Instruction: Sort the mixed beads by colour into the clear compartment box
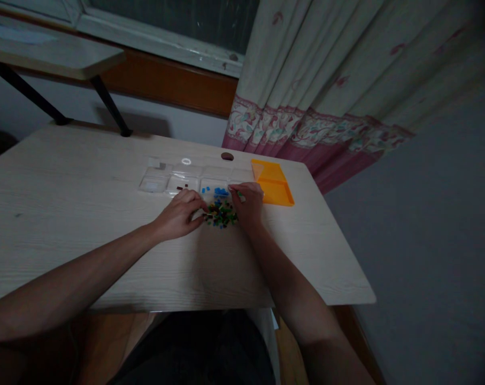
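Observation:
A loose pile of tiny toy bricks (225, 216), mostly green with some blue, yellow and dark ones, lies on the table in front of me. At its left edge my left hand (180, 215) has thumb and forefinger drawn close together; whatever is between them is too small to make out. My right hand (249, 202) is pinched at the near side of a clear compartment tray (215, 172), its fingertips beside blue bricks (221, 191) in one compartment. A green bit shows under its fingers. Another compartment holds a few dark brown bricks (180, 188).
An orange plastic case (275, 188) lies right of the tray. Behind it are a dark cable hole (227, 156) and a floral curtain (306, 123). A raised shelf (66, 56) on black legs stands at the back left. The table's right edge slopes toward me.

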A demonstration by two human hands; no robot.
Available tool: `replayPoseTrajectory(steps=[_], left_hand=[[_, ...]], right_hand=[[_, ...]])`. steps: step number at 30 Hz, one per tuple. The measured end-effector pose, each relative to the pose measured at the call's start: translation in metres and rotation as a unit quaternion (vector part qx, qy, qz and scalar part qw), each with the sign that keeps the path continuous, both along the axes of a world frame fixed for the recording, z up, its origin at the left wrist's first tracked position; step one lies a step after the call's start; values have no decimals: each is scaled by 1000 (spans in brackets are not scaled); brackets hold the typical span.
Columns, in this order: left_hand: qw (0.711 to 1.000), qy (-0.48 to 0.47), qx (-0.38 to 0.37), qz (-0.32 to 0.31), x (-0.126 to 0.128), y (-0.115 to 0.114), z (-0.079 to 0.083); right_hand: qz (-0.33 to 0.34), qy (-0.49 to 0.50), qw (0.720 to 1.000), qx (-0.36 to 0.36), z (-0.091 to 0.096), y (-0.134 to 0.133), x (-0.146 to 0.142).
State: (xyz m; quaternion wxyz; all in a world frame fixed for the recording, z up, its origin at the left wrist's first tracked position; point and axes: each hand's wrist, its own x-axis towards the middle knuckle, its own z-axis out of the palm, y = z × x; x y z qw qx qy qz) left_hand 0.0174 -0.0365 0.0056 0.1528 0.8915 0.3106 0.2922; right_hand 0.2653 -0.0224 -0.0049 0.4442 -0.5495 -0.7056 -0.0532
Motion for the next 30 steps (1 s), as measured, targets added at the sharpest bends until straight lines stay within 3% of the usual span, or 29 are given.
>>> replayPoseTrajectory(steps=[13, 30], left_hand=[[993, 64, 32, -89, 1, -1, -4], [994, 64, 21, -83, 2, -2, 0]], right_hand=[[8, -20, 999, -38, 3, -4, -3], [17, -19, 998, -54, 1, -3, -4]])
